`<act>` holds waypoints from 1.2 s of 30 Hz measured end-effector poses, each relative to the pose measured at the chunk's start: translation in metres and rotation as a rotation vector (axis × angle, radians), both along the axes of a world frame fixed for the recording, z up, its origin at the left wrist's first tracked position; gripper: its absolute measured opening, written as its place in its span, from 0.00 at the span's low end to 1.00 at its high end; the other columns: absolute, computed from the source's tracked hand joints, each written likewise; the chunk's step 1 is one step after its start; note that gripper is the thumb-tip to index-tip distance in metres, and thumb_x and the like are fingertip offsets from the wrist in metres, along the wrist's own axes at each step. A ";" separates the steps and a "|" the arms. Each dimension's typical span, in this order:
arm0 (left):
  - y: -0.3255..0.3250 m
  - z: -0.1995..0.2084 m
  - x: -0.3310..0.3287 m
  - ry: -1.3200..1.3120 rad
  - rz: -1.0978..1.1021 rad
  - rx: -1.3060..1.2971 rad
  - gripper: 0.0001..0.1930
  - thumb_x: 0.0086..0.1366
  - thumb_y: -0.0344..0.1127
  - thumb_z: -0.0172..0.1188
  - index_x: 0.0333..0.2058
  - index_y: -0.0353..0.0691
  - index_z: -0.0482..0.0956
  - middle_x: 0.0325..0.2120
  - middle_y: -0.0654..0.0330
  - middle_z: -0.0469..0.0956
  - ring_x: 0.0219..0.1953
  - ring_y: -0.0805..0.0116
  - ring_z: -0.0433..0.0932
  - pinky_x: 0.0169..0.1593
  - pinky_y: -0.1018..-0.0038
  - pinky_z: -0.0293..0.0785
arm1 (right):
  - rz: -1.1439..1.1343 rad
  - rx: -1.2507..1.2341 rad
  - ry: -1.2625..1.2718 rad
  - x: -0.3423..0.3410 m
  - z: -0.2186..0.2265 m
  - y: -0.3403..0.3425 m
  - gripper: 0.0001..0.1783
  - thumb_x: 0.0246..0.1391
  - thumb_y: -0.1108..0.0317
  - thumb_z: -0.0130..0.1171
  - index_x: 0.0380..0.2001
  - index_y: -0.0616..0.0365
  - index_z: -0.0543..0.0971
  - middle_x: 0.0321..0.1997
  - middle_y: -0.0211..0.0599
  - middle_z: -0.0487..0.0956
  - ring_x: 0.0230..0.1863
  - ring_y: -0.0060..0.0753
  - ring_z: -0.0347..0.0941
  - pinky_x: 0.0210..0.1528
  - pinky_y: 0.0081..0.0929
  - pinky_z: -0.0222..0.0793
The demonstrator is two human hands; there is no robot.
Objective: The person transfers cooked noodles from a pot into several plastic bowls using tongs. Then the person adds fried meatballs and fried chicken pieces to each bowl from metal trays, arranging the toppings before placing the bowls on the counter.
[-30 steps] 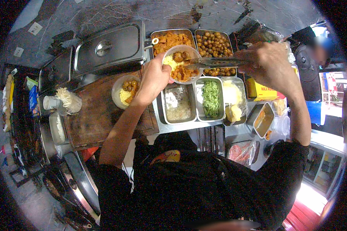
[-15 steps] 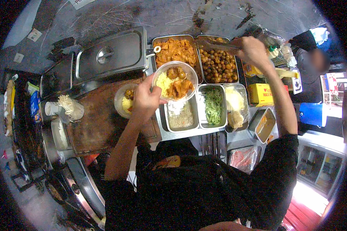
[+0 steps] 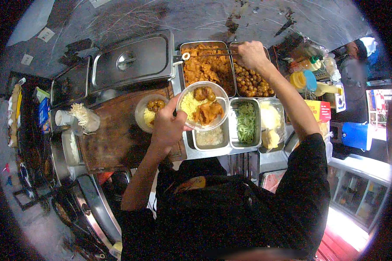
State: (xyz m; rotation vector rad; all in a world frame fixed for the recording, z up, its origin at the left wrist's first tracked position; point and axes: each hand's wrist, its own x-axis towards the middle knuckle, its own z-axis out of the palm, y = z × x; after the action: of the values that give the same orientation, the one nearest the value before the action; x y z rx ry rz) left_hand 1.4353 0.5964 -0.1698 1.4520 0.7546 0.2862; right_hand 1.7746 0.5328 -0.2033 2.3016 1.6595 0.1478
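My left hand [image 3: 170, 126] is closed on the rim of a clear round plastic bowl [image 3: 201, 124], tilted toward me. In the bowl lie yellow rice, brown glazed balls and orange sauced meat pieces. My right hand [image 3: 250, 54] grips what look like thin metal tongs [image 3: 215, 52]; their tips reach left over a steel pan of orange sauced meat [image 3: 202, 69]. Below that hand is a pan of brown balls [image 3: 250, 82]. A second clear bowl [image 3: 143, 117] with yellow rice and balls stands on the wooden board, partly behind my left hand.
Nearer me sit pans of chopped white food [image 3: 209, 138] and shredded green vegetable [image 3: 246, 124], beside a plastic-lined pan [image 3: 271, 124]. A lidded steel pan [image 3: 133, 61] stands behind the wooden board [image 3: 113, 145]. Left is a cup of wooden sticks [image 3: 86, 119]; right, a person [image 3: 353, 74].
My right hand has moved left with the tongs, from above the brown balls toward the orange meat. The bowl in my left hand stays nearly in place; the whole view has shifted slightly.
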 end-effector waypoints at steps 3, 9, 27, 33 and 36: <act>0.000 0.002 0.001 0.000 0.007 -0.012 0.24 0.60 0.22 0.43 0.57 0.30 0.68 0.39 0.48 0.79 0.31 0.64 0.83 0.30 0.75 0.84 | 0.129 0.147 -0.044 -0.001 -0.002 0.003 0.08 0.44 0.62 0.61 0.24 0.53 0.83 0.28 0.43 0.83 0.30 0.45 0.81 0.31 0.40 0.77; 0.002 0.009 0.001 0.006 0.043 -0.080 0.24 0.60 0.22 0.42 0.57 0.29 0.68 0.41 0.48 0.79 0.34 0.65 0.82 0.31 0.75 0.84 | 0.074 0.027 -0.069 -0.016 0.023 -0.004 0.07 0.45 0.66 0.58 0.23 0.52 0.83 0.27 0.43 0.83 0.29 0.45 0.81 0.31 0.41 0.77; 0.016 -0.013 0.007 -0.020 -0.055 -0.012 0.24 0.64 0.23 0.44 0.60 0.30 0.63 0.49 0.48 0.74 0.43 0.59 0.81 0.38 0.71 0.86 | -0.128 0.350 0.705 -0.063 0.217 -0.145 0.19 0.42 0.74 0.69 0.42 0.63 0.82 0.38 0.42 0.84 0.40 0.26 0.80 0.43 0.28 0.75; 0.000 -0.008 0.011 -0.011 -0.048 0.007 0.24 0.64 0.22 0.45 0.60 0.30 0.64 0.49 0.49 0.75 0.42 0.61 0.81 0.38 0.71 0.85 | 0.161 0.060 0.392 -0.087 0.199 -0.138 0.20 0.37 0.71 0.71 0.39 0.61 0.83 0.36 0.49 0.83 0.33 0.44 0.81 0.37 0.32 0.74; -0.006 -0.005 0.005 -0.014 -0.058 0.061 0.24 0.65 0.21 0.44 0.60 0.33 0.64 0.48 0.51 0.75 0.39 0.64 0.82 0.35 0.73 0.85 | 0.159 0.087 0.405 -0.100 0.214 -0.134 0.22 0.35 0.68 0.71 0.39 0.60 0.84 0.35 0.48 0.82 0.32 0.49 0.80 0.36 0.35 0.73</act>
State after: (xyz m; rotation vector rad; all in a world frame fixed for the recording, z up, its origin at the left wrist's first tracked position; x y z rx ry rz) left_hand 1.4407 0.5904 -0.1750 1.5258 0.6960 0.2766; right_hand 1.6748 0.3988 0.0105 2.3766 2.0670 -0.2335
